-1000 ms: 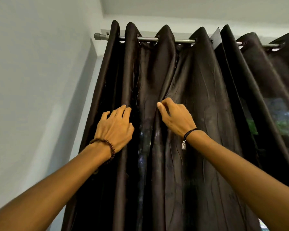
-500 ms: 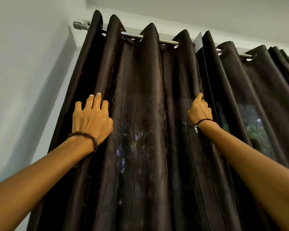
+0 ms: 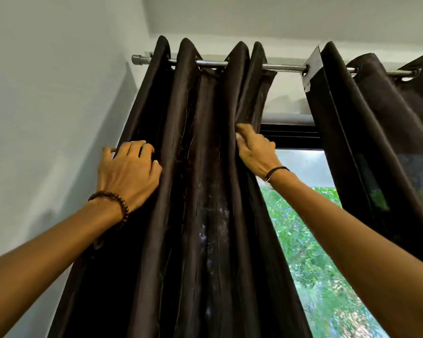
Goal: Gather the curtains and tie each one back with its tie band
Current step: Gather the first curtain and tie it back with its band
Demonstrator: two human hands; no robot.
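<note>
A dark brown left curtain hangs bunched in folds from a metal rod near the left wall. My left hand curls round its outer left folds, fingers hooked over the fabric. My right hand pinches the curtain's inner right edge between thumb and fingers. A second dark curtain hangs apart on the right. No tie band is in view.
A window with green trees outside shows in the gap between the curtains. The white wall stands close on the left, and the ceiling runs above the rod.
My right hand has pulled the left curtain's inner edge leftward along the rod, opening a gap that shows the window. My left hand's fingers have curled onto the outer folds.
</note>
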